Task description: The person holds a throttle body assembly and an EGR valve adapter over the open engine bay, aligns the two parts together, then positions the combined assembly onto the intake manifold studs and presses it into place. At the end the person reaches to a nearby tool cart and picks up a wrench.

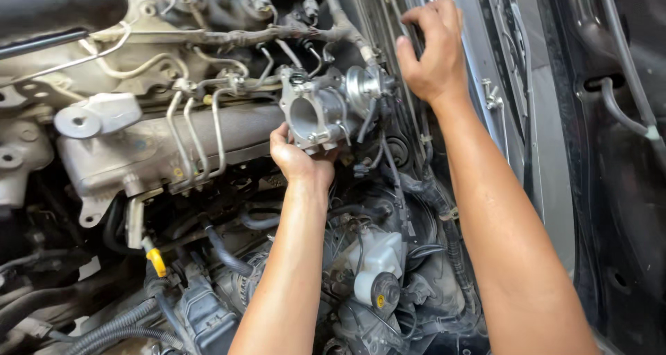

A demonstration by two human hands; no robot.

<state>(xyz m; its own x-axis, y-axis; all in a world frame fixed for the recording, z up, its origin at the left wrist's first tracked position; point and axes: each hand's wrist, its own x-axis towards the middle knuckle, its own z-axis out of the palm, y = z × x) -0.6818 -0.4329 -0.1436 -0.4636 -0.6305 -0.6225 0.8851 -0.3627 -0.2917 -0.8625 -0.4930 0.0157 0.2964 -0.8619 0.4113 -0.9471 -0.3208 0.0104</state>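
Head view shows the left hand closed in a supporting grip under the throttle body at the intake manifold, right hand curled loosely beside it holding nothing; judged rigid, weighty cast metal, best held by its housing.

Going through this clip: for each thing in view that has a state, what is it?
Throttle body: bore open, no hose attached, held from below.
Left hand: gripping the throttle body's underside.
Right hand: fingers curled at the engine bay's edge, holding nothing visible.
Yellow dipstick handle: seated in its tube.
Reservoir cap: on.
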